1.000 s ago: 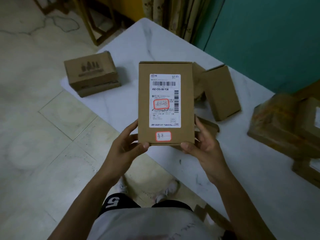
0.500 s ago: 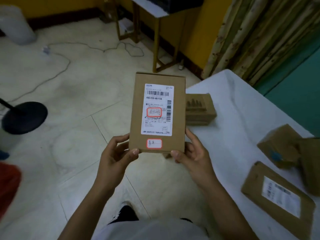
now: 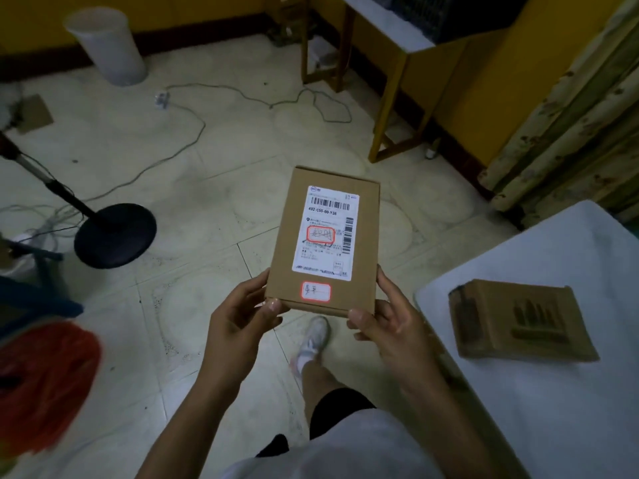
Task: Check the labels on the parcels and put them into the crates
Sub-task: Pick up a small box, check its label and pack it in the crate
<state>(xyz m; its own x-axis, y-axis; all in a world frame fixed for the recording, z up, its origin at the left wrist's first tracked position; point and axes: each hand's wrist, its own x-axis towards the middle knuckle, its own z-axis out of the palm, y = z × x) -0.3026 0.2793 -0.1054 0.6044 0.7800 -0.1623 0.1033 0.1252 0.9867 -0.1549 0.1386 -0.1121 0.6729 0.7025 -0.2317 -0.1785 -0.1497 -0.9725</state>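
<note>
At my far left a blurred orange mass (image 3: 45, 378) sits low by the pale tiled floor (image 3: 166, 340). Beyond it the round black base of a stand (image 3: 116, 235) rests on the tiles, a thin grey cable (image 3: 193, 133) trails past it, and a white tapered bin (image 3: 107, 46) stands by the yellow wall. My left hand (image 3: 238, 326) grasps the near left corner of the flat brown cardboard parcel (image 3: 323, 243), thumb on top and fingers beneath. I hold the parcel in the air over the floor, its face toward me, showing its white printed shipping label (image 3: 326, 233) and a small red-edged sticker (image 3: 315, 291) below that. My right hand (image 3: 390, 326) grasps the near right corner the same way. Beneath the parcel my white shoe (image 3: 313, 340) is on the tiles. To the right, a brown cardboard box with a dark printed motif (image 3: 518, 319) lies on the white surface (image 3: 553, 426), well apart from the one I hold
</note>
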